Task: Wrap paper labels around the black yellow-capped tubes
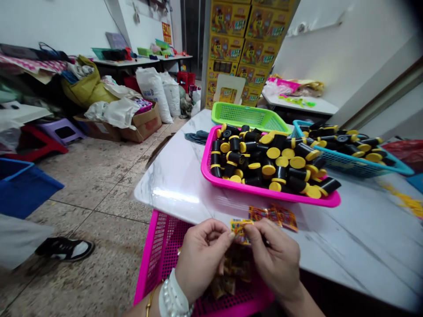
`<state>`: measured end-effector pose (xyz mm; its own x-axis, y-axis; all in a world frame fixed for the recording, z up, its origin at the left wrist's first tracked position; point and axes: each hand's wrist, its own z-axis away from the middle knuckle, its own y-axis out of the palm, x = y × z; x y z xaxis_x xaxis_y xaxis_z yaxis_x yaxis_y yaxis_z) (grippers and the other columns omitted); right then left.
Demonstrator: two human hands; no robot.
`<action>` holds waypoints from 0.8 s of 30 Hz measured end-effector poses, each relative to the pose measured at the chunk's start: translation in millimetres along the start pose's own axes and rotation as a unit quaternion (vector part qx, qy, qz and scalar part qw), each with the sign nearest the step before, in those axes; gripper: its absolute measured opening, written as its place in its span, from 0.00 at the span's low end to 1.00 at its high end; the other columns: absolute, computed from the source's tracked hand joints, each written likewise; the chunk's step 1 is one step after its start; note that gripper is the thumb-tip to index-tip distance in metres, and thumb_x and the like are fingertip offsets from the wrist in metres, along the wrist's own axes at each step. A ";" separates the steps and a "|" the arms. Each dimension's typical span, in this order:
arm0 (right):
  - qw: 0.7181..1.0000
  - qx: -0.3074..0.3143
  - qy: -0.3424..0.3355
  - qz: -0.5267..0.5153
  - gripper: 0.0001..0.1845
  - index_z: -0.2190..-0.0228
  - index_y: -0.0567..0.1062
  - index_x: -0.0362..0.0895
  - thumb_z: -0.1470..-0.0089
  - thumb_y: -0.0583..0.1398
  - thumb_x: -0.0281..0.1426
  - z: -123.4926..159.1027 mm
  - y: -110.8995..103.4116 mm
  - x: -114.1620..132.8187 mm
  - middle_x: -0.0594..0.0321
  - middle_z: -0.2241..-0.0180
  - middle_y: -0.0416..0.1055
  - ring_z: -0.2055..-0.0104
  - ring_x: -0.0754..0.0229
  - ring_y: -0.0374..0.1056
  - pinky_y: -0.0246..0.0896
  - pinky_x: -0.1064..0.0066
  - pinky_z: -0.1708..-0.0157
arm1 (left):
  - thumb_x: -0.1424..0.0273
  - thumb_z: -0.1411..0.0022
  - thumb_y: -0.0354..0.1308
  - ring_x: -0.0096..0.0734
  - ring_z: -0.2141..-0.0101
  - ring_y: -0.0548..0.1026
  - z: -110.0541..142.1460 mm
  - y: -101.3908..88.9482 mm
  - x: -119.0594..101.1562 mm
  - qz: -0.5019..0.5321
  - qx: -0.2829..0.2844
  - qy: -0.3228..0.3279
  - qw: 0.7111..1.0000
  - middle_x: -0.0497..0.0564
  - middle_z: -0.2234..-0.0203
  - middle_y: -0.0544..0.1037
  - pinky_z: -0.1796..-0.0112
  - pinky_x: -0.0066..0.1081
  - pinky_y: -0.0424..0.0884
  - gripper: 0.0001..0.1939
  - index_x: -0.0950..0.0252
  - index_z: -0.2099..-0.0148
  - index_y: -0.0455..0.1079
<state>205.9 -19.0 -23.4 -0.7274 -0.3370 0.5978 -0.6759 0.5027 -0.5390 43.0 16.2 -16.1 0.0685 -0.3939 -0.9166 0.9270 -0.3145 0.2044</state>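
Note:
My left hand [205, 259] pinches the left edge of a small printed yellow-and-orange wrapper [240, 235]. On the wrapper's right side, my right hand [277, 259] grips it between thumb and fingers; whether anything is inside it I cannot tell. Both hands are over a pink basket [150, 264] below the table edge, where several small wrapped pieces [228, 284] lie, partly hidden by my hands. Orange printed wrappers [287, 218] rest on the table just beyond my right hand. Farther back, a pink basket [238, 187] holds black canisters [234, 144] with yellow lids [272, 153].
A blue basket [357, 167] of similar canisters stands to the right on the marbled table [178, 193]. Behind are a green basket [244, 112] and stacked yellow cartons [257, 53]. A person's shoe [71, 248] and a blue bin [26, 189] are at left.

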 end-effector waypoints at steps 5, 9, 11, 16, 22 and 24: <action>0.997 0.068 -0.024 -0.009 0.10 0.71 0.77 0.45 0.36 0.60 0.29 -33.4 -15.5 4.0 0.67 0.75 0.75 0.74 0.66 0.71 0.64 0.75 0.72 | 0.58 0.47 0.69 0.16 0.85 0.61 -9.9 -2.5 -2.3 0.041 0.061 -0.001 0.997 0.50 0.76 0.78 0.83 0.20 0.56 0.19 0.69 0.60 0.77; 1.000 0.010 -0.017 0.012 0.09 0.71 0.78 0.45 0.37 0.61 0.29 -34.8 -13.8 9.8 0.67 0.75 0.76 0.75 0.66 0.71 0.64 0.76 0.73 | 0.58 0.46 0.71 0.15 0.83 0.57 -10.0 -6.5 -2.2 0.097 -0.087 0.107 0.986 0.42 0.80 0.69 0.81 0.19 0.53 0.17 0.67 0.65 0.74; 0.999 -0.030 0.004 0.020 0.09 0.72 0.78 0.45 0.38 0.62 0.29 -29.0 -11.0 9.0 0.68 0.76 0.76 0.76 0.66 0.70 0.63 0.76 0.74 | 0.57 0.41 0.67 0.16 0.82 0.58 -6.5 -7.7 -1.9 0.092 -0.105 0.133 0.981 0.41 0.82 0.67 0.81 0.19 0.55 0.16 0.67 0.67 0.74; 0.999 -0.035 0.017 0.012 0.09 0.72 0.78 0.46 0.39 0.62 0.29 -16.4 -3.3 6.8 0.70 0.78 0.73 0.79 0.67 0.67 0.62 0.76 0.75 | 0.62 0.38 0.64 0.22 0.79 0.65 -0.7 -4.4 -4.3 0.003 -0.065 0.165 0.984 0.49 0.78 0.74 0.78 0.22 0.62 0.12 0.67 0.65 0.80; 0.999 -0.050 0.010 -0.017 0.08 0.71 0.77 0.46 0.39 0.62 0.26 -11.0 -0.4 7.8 0.70 0.76 0.74 0.77 0.67 0.68 0.62 0.77 0.74 | 0.64 0.41 0.67 0.23 0.76 0.69 -3.2 -1.7 -3.9 0.043 -0.068 0.134 0.988 0.49 0.76 0.77 0.73 0.24 0.67 0.10 0.66 0.65 0.80; 0.999 -0.042 0.005 -0.017 0.08 0.71 0.77 0.46 0.39 0.62 0.26 -8.3 1.6 8.1 0.70 0.77 0.73 0.78 0.68 0.67 0.61 0.77 0.75 | 0.63 0.44 0.69 0.23 0.75 0.70 -3.1 -0.6 -2.5 0.063 -0.057 0.110 0.990 0.48 0.75 0.78 0.70 0.24 0.69 0.10 0.66 0.65 0.80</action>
<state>199.9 -14.3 -14.5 -0.7020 -0.3480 0.6214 -0.6882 0.5561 -0.4661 43.4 20.1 -15.0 0.2533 -0.2212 -0.9418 0.9407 -0.1706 0.2931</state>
